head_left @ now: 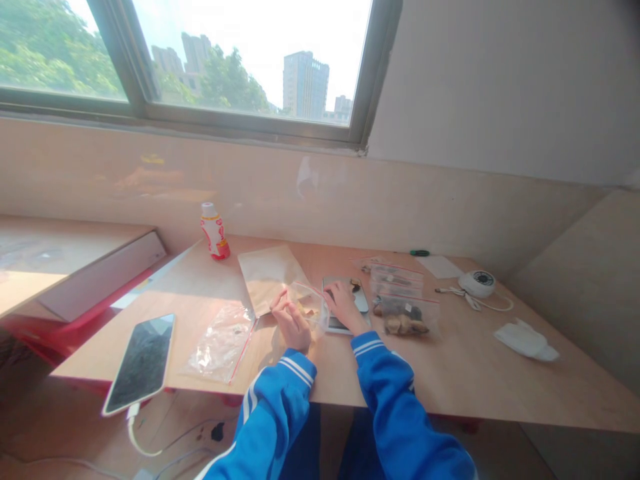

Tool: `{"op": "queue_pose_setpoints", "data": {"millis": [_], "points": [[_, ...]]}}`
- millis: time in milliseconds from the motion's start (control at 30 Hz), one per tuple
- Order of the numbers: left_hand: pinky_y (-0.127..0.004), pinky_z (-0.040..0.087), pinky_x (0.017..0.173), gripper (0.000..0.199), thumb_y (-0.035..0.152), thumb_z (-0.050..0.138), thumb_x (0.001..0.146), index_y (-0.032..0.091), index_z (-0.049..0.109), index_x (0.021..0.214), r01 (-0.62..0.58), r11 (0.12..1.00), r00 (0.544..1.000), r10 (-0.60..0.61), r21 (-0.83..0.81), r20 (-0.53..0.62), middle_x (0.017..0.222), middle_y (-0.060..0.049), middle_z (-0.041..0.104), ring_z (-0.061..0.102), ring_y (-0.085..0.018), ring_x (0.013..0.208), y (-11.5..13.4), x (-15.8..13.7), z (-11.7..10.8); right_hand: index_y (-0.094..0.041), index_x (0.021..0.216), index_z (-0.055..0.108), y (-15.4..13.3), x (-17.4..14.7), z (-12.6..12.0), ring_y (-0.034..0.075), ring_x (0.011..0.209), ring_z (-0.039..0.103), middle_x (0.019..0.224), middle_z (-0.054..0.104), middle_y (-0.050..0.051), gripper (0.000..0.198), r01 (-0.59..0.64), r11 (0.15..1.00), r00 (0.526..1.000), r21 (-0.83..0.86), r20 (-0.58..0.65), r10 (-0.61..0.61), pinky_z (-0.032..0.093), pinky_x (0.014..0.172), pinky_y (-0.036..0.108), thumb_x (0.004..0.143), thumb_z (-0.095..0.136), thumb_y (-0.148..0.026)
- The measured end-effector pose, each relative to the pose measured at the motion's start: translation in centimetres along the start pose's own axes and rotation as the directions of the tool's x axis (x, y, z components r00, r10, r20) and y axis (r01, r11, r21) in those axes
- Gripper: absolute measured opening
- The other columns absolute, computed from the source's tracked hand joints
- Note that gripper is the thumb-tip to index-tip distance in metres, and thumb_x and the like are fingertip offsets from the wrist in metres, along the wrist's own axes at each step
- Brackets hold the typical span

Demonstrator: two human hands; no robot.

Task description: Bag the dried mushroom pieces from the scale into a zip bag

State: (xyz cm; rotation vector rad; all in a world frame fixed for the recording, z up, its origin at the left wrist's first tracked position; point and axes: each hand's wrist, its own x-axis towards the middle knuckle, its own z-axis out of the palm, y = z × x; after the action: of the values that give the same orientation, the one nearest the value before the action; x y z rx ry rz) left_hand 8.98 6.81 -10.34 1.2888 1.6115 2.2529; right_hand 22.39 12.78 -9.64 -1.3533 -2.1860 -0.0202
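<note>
Zip bag [306, 303] on counter [450, 373], mid, betw. both hands. Left hand [291, 325] fingers pinched on bag edge; right hand [344, 304] flat, grip unclear. Thin, limp, slippery film; best held at rim.

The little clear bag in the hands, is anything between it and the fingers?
Nothing visible. The left hand and right hand are both right at the small clear bag on the table; the filled bag sits off to the right.

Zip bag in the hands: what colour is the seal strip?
Red strip on the clear zip bag, held between the left hand and right hand; head view.
</note>
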Motion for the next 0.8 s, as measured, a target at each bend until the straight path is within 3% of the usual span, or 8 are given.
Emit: {"op": "queue_pose_setpoints", "data": {"millis": [300,500,633,733,800], "points": [[-0.048,0.042,0.100,0.014,0.028,0.036,0.093,0.019,0.046,0.099,-0.050,0.999,0.999,0.049,0.022,0.012,0.115,-0.015,0.054,0.053,-0.023,0.115,0.4,0.3,-0.3,-0.018,0.079,0.058,0.0,1.0,-0.4,0.023,0.085,0.052,0.084,0.058,0.008,0.030,-0.060,0.991,0.998,-0.119,-0.018,0.058,0.038,0.078,0.035,0.095,0.040,-0.036],[-0.045,0.041,0.099,0.015,0.027,0.036,0.092,0.018,0.047,0.096,-0.083,0.995,0.996,0.083,0.053,-0.009,0.110,-0.016,0.055,0.053,-0.023,0.113,0.5,0.4,-0.3,-0.020,0.074,0.055,0.5,2.4,-0.2,0.020,0.074,0.055,0.074,0.059,0.004,0.036,-0.048,0.983,0.991,0.176,-0.115,0.068,0.040,0.073,0.031,0.094,0.036,-0.044],[-0.043,0.042,0.097,0.013,0.026,0.036,0.092,0.018,0.047,0.096,-0.091,0.993,0.996,0.091,0.073,-0.003,0.110,-0.015,0.056,0.053,-0.022,0.113,0.4,0.4,-0.3,-0.020,0.073,0.055,0.0,3.0,-0.5,0.018,0.073,0.057,0.075,0.061,0.005,0.042,-0.093,0.957,0.971,0.274,-0.187,0.148,0.042,0.069,0.028,0.094,0.032,-0.049],[-0.043,0.042,0.096,0.013,0.026,0.037,0.092,0.018,0.047,0.095,-0.076,0.993,0.997,0.079,0.094,-0.021,0.110,-0.015,0.056,0.053,-0.022,0.112,0.4,0.4,-0.3,-0.019,0.074,0.055,-1.3,3.3,-1.5,0.017,0.072,0.058,0.075,0.063,0.005,0.047,-0.164,0.905,0.921,0.393,-0.268,0.283,0.042,0.069,0.027,0.094,0.027,-0.051],[-0.043,0.042,0.095,0.013,0.026,0.037,0.092,0.018,0.047,0.096,-0.063,0.993,0.997,0.066,0.101,-0.029,0.110,-0.015,0.057,0.054,-0.022,0.111,0.5,0.4,-0.3,-0.019,0.070,0.055,-2.8,3.6,-2.6,0.015,0.064,0.056,0.067,0.060,0.002,0.049,-0.198,0.811,0.864,0.551,-0.293,0.410,0.041,0.064,0.026,0.092,0.030,-0.055]]}}
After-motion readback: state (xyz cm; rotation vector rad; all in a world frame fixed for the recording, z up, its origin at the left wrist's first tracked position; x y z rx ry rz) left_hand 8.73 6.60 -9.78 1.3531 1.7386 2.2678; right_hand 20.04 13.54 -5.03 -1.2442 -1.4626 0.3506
